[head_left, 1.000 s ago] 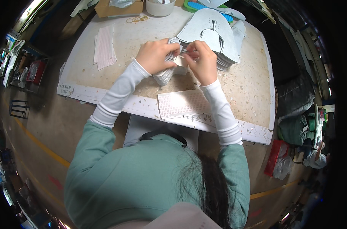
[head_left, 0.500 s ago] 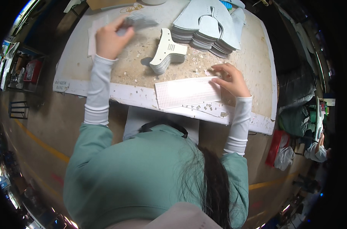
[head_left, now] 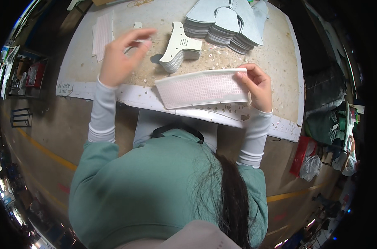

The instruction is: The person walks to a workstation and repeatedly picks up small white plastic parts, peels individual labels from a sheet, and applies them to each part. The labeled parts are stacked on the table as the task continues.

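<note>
My right hand (head_left: pixel 258 86) pinches the right end of a long white perforated sheet (head_left: pixel 205 88) with a pinkish grid, thumb on top. The sheet is tilted up above the front edge of the table. My left hand (head_left: pixel 125 56), slightly blurred, hovers over the left side with its fingers apart and nothing seen in them. Just beyond it, a small pale piece (head_left: pixel 138 25) lies partly hidden by the fingers. Between the hands and farther back stands a stack of white Y-shaped pieces (head_left: pixel 181 43) with punched holes.
A tall stack of pale grey curved pieces (head_left: pixel 223 25) stands at the back right. More pink-gridded sheets (head_left: pixel 102 35) lie at the far left. Small cut scraps (head_left: pixel 226 108) litter the worn table (head_left: pixel 275 70). A red crate (head_left: pixel 302 155) is on the floor at right.
My left hand has let go of a grey piece and come back nearer. My right hand has taken hold of the white sheet and raised it, shifting it slightly.
</note>
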`<action>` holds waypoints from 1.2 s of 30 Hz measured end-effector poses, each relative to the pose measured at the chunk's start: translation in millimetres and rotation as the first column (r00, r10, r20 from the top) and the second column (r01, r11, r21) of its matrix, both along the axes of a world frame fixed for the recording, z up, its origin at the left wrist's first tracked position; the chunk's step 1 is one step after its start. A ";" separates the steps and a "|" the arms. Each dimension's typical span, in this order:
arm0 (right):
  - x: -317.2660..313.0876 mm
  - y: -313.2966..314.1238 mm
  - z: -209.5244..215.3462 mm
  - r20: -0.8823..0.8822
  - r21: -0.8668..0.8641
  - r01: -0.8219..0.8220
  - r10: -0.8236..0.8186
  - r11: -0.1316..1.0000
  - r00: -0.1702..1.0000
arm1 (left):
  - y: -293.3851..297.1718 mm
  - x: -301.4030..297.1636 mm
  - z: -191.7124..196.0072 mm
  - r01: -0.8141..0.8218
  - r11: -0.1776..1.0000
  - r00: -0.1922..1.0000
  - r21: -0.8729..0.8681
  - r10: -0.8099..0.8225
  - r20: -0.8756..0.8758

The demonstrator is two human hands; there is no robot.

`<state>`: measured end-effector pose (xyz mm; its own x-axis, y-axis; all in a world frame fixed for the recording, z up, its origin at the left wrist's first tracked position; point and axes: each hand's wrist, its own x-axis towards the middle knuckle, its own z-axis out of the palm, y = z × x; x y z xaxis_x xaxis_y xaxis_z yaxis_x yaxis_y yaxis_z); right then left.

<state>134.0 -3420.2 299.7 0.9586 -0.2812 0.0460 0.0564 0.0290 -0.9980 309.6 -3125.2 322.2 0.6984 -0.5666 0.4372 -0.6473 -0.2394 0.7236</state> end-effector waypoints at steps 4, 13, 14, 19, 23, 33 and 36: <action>12.0 41.3 12.5 0.158 -0.029 0.054 -0.049 0.998 0.986 | -40.9 -45.6 8.2 0.270 0.962 0.957 0.030 -0.271 0.106; 21.2 73.7 -0.1 0.171 -0.191 0.092 -0.059 0.977 0.984 | -47.1 -28.4 -9.7 0.551 0.834 0.643 -0.038 -0.454 -0.617; 20.1 73.8 -2.0 0.146 -0.198 0.085 -0.057 0.976 0.988 | -45.5 -29.3 -12.1 0.544 0.838 0.654 -0.032 -0.448 -0.609; 17.7 69.1 -8.3 0.112 -0.355 0.086 -0.049 0.931 0.993 | -36.6 -31.4 -11.6 0.496 0.866 0.738 0.068 -0.379 -0.558; 18.0 63.1 -6.4 0.166 -0.475 0.072 0.009 0.877 0.986 | -33.7 -32.8 -7.3 0.449 0.884 0.809 0.131 -0.340 -0.480; 17.2 59.9 0.9 0.414 -0.831 0.317 0.129 0.457 0.901 | -36.2 -35.7 -11.8 0.473 0.865 0.821 0.167 -0.364 -0.439; 17.9 59.7 -1.3 0.423 -0.820 0.318 0.129 0.477 0.897 | -36.9 -35.7 -13.2 0.475 0.862 0.825 0.176 -0.366 -0.431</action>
<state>152.0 -3360.5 298.4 0.7566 0.0295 0.6533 0.3662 -0.8467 -0.3859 273.9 -3162.2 309.0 0.4410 -0.8974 -0.0136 -0.4252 -0.2223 0.8774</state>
